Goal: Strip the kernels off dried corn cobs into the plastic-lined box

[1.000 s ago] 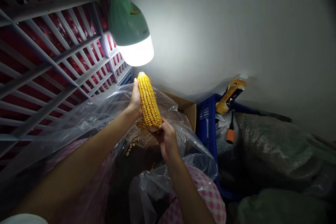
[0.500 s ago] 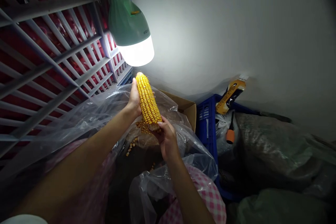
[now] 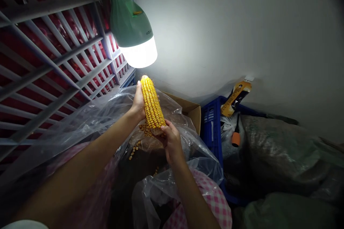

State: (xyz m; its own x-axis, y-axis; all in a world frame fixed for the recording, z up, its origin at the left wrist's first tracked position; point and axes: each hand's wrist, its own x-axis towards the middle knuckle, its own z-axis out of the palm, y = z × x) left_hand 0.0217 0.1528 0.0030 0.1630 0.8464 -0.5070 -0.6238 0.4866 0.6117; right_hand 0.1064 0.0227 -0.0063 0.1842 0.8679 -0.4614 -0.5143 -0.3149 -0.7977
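A yellow corn cob point(image 3: 152, 104) stands almost upright in front of me, under a lit bulb. My left hand point(image 3: 139, 101) grips its upper half from the left side, fingers behind the cob. My right hand point(image 3: 170, 140) is closed around its lower end, thumb pressed on the lowest kernels. Loose kernels point(image 3: 145, 129) lie below the cob on clear plastic sheeting point(image 3: 107, 111) that lines a cardboard box point(image 3: 194, 110).
A green-capped lamp point(image 3: 133, 30) hangs at upper left beside a grey lattice crate wall point(image 3: 53, 53). A blue crate point(image 3: 212, 121) with an orange-black flashlight point(image 3: 237, 97) stands right of the box. Dark sacks point(image 3: 279, 146) fill the right. Pink checked cloth point(image 3: 212, 196) lies near me.
The cob has shifted slightly in my hands, its tip tilting a little left then back; my right thumb has moved on the lower kernels. Both hands keep their hold.
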